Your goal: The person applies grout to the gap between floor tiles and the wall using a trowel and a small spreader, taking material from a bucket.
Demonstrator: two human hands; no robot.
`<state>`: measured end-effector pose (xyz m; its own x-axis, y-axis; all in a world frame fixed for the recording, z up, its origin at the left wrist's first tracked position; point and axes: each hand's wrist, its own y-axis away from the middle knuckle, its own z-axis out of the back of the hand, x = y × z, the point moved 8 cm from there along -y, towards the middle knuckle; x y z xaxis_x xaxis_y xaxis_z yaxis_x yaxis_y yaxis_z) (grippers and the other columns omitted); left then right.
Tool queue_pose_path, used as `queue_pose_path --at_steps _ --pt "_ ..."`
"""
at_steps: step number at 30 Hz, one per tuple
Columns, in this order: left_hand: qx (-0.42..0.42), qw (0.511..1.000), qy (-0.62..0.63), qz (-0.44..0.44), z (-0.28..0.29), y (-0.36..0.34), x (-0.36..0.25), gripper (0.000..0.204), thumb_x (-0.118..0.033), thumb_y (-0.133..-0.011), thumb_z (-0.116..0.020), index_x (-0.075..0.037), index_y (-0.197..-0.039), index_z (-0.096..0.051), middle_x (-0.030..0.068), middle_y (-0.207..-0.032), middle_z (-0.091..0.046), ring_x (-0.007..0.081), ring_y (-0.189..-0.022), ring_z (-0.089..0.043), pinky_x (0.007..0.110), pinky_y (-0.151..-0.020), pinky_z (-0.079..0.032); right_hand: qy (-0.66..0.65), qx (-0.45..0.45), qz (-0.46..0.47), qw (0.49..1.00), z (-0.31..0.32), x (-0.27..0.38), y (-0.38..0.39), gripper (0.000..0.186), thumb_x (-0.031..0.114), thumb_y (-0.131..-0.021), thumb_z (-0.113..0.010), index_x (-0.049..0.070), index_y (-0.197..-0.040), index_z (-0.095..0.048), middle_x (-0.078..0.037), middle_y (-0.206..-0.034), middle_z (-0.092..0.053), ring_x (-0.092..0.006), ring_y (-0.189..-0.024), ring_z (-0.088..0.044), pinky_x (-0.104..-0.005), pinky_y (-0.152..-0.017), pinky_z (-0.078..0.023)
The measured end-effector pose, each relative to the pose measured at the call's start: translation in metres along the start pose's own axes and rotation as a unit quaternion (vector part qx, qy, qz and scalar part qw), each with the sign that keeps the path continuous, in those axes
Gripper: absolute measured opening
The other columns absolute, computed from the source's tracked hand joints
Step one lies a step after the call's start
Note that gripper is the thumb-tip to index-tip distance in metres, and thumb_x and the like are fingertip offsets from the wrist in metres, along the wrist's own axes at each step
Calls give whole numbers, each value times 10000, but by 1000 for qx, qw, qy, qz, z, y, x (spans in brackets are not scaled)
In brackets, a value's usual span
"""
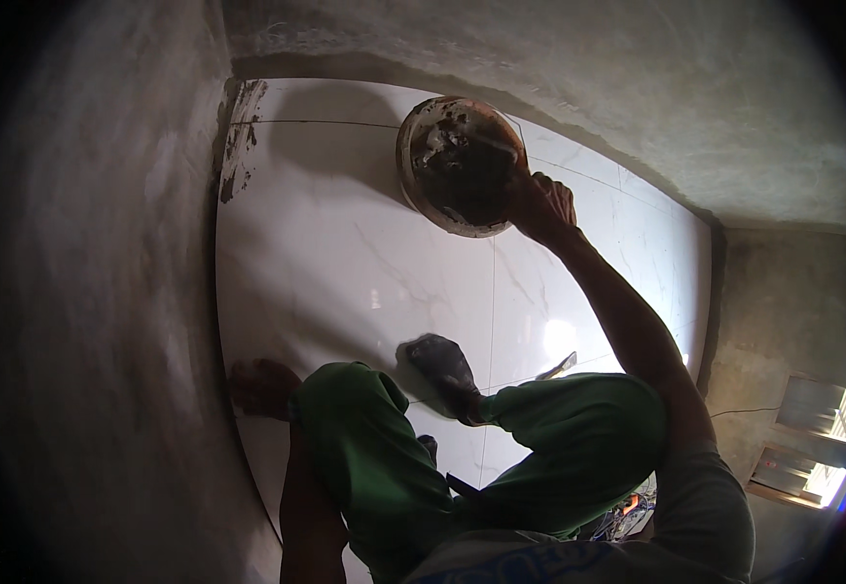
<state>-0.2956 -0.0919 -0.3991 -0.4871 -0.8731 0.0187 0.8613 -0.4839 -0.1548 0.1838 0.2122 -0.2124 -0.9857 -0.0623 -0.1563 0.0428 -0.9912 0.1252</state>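
Observation:
A round bucket stands on the white marbled tile floor near the far wall, with dark, wet-looking mortar inside and smeared around its rim. My right arm is stretched far forward, and my right hand is closed on the bucket's right rim. Low on the left, beside my knee, my left hand is down by the floor's edge at the left wall. It lies in shadow, so its fingers are hard to make out.
Bare plastered walls enclose the floor. Dark mortar smears mark the far-left corner. A flat tool lies by my right knee, and tangled cables sit beside me at the lower right. My shoe rests on the tiles.

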Motion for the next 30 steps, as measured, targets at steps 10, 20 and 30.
queue_pose_path --at_steps 10,20,30 --pt "-18 999 -38 11 -16 3 13 401 -345 -979 -589 -181 -1345 -612 85 -1326 -593 342 -1275 -545 540 -981 -452 -54 -184 169 967 114 65 59 171 88 -955 -679 65 -1121 -642 -124 -919 -686 -355 -695 -683 -459 -571 -552" --pt "51 996 71 -6 -8 -6 11 437 -333 -968 -596 -107 -1343 -591 136 -1389 -546 371 -1289 -502 544 -1042 -404 -292 -94 412 858 80 276 58 106 101 -969 -634 20 -1033 -659 -155 -1006 -694 -377 -854 -710 -482 -704 -578" --pt "36 991 127 -8 0 -12 5 404 -318 -950 -611 -103 -1291 -590 141 -1337 -532 368 -1240 -515 540 -1015 -415 -732 320 -64 598 -102 412 31 380 381 -1072 -577 7 -1068 -648 -98 -785 -646 -175 -554 -618 -341 -497 -528"
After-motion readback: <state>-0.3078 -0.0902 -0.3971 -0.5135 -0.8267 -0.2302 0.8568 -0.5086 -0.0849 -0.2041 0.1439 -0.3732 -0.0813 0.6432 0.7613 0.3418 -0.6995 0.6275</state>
